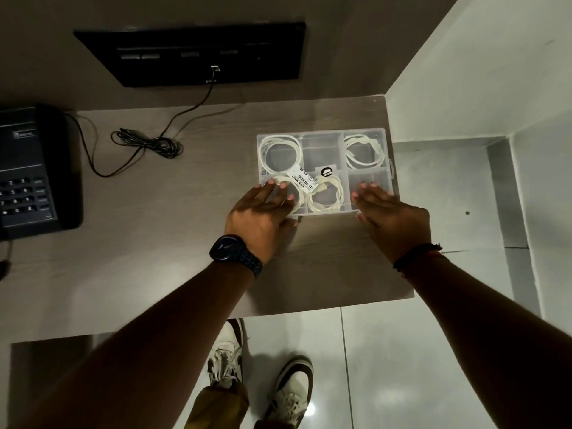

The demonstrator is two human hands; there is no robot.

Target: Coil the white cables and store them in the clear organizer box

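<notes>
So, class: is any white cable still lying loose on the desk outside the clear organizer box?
No: all four coiled white cables sit inside the clear organizer box, and only a black cord lies on the desk.

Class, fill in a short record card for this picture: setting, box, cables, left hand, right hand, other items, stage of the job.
setting: wooden desk beside a tiled floor
box: clear organizer box with lid shut, near the desk's right edge
cables: four white cable coils in separate compartments; two compartments look empty
left hand: left hand flat on the lid's near left corner
right hand: right hand flat on the lid's near right corner
other items: black telephone, black cord
stage: cables stored, lid being pressed
</notes>
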